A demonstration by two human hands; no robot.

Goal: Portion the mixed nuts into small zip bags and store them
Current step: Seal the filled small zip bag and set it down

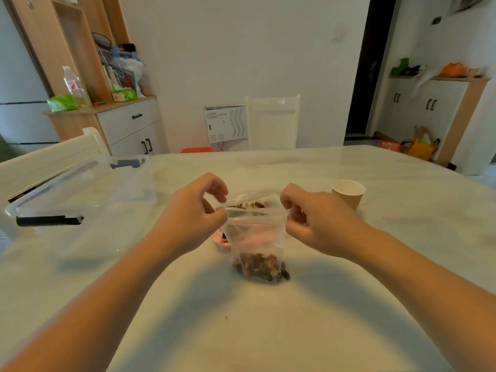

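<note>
Where bag (255,237) overlaps, pink dish (220,238) perhaps.

Clear glossy plastic zip bag (253,234); paper cup (348,193)

Upright open zip bag (253,237) of nuts (259,265)

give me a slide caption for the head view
Both hands pinch open a zip bag of mixed nuts on the table.
</note>
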